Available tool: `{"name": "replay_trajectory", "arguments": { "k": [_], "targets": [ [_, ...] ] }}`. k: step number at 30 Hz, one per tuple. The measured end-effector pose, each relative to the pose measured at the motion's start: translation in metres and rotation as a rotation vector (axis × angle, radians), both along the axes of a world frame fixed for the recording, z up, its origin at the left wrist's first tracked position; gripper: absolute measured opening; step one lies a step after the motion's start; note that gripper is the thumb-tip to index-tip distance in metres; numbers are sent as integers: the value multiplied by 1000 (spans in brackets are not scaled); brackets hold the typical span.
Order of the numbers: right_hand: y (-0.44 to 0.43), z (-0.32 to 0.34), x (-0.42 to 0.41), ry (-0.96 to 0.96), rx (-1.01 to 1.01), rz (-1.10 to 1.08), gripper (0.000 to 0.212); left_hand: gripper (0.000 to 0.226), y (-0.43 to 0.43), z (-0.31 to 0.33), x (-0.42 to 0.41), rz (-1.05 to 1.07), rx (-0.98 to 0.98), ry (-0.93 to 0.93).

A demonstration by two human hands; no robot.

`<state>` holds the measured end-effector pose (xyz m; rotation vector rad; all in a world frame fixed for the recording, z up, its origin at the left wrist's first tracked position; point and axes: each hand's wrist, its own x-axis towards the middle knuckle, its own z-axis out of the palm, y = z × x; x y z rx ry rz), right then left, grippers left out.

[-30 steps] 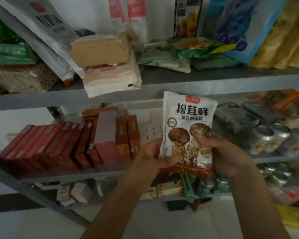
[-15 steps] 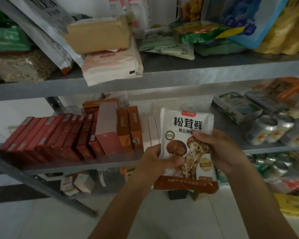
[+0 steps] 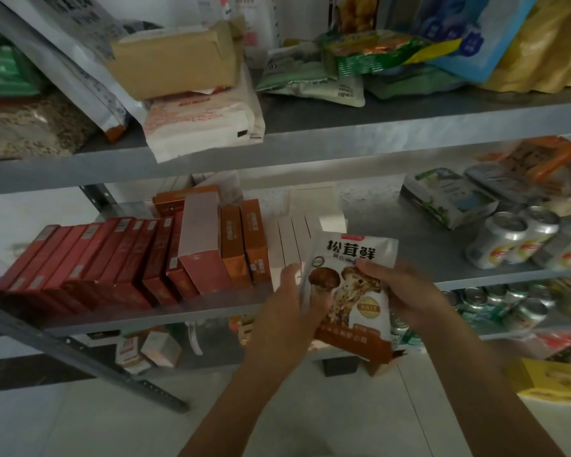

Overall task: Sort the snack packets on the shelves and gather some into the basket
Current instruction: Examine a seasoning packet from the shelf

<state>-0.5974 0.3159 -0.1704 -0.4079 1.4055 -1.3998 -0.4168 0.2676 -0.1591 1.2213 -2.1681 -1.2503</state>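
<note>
both hands clamp one white snack packet (image 3: 353,291) at centre right of the frame: left hand (image 3: 294,305) on its left edge, right hand (image 3: 406,295) on its right. big black print reads 松茸鲜, mushrooms pictured below.

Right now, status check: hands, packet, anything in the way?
Left hand, right hand both grip packet. Packet upright, before middle shelf. No basket in view.

bare middle shelf (image 3: 376,222) right of white boxes (image 3: 292,244), cans (image 3: 521,240) beyond

White mushroom packet (image 3: 350,285), upright, tilted, held
</note>
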Motion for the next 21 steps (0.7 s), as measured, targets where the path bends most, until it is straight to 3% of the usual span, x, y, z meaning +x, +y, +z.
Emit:
{"name": "replay_trajectory", "arguments": {
  "k": [2, 3, 5, 8, 11, 13, 14, 16, 18, 21],
  "targets": [
    [-2, -2, -2, 53, 14, -116, 23, 59, 6, -7, 1, -91, -393, -96],
    [-4, -2, 0, 70, 28, -160, 19, 62, 9, -8, 0, -182, -478, -131],
    [-7, -2, 4, 101, 52, -219, 12, 73, 13, -16, -2, -342, -458, -232],
    [-11, -1, 16, 134, 110, -202, 10, 99, 13, -25, -11, -338, -634, -307],
    [-8, 0, 26, 46, 96, -127, 29, 63, 10, -31, -12, -198, -660, -130],
    [-3, 1, 28, -32, 64, -20, 56, 39, 5, -14, -9, -37, -452, 15],
    [-2, -1, 28, -26, 59, 21, 65, 36, 1, -11, -7, 51, -239, 83],
    [-1, -3, 31, 73, 83, 34, 62, 26, -10, -7, -2, 224, 197, 315],
    [-1, -6, 35, 170, 105, -2, 53, 20, -17, -3, 1, 338, 493, 524],
    [-3, -7, 40, -51, -87, -83, 53, 31, -14, -5, 0, 354, 766, 807]
  ]
}}
